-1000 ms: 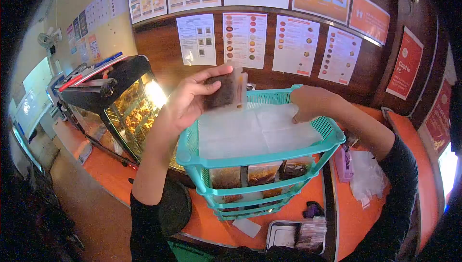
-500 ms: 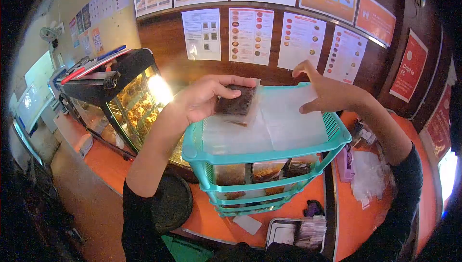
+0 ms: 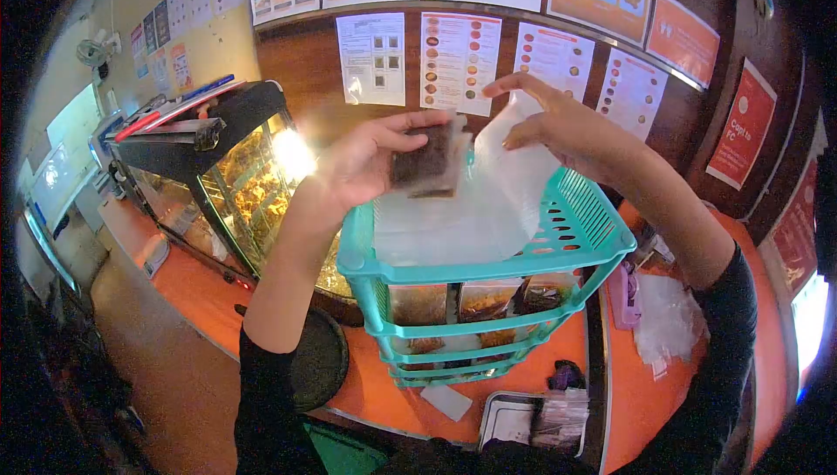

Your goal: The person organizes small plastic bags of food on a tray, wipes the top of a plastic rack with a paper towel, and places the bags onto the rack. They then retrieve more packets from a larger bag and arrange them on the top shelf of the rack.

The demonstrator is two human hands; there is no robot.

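Note:
My left hand (image 3: 359,159) grips a small stack of flat clear packets (image 3: 429,163) with dark contents, thumb on top. The stack is above the top basket of a turquoise tiered rack (image 3: 488,268). On the right, my right hand (image 3: 571,131) has its thumb and forefinger around the raised edge of a white translucent sheet (image 3: 514,186), which bends up from the basket. Beneath the lifted side, the slotted basket floor shows. More of the white lining lies flat at the left of the basket. Lower tiers hold several filled packets (image 3: 488,301).
A lit glass food warmer (image 3: 248,183) stands at left with pens on its roof. A round black pan (image 3: 314,362) is on the orange counter (image 3: 384,392). Nearer me is a metal tray (image 3: 510,418) with packets; plastic bags (image 3: 667,318) lie at right. Posters cover the wall.
My right hand has moved left and up and taken hold of the white sheet, lifting its right part off the basket floor. My left hand, still with the packets, has risen slightly.

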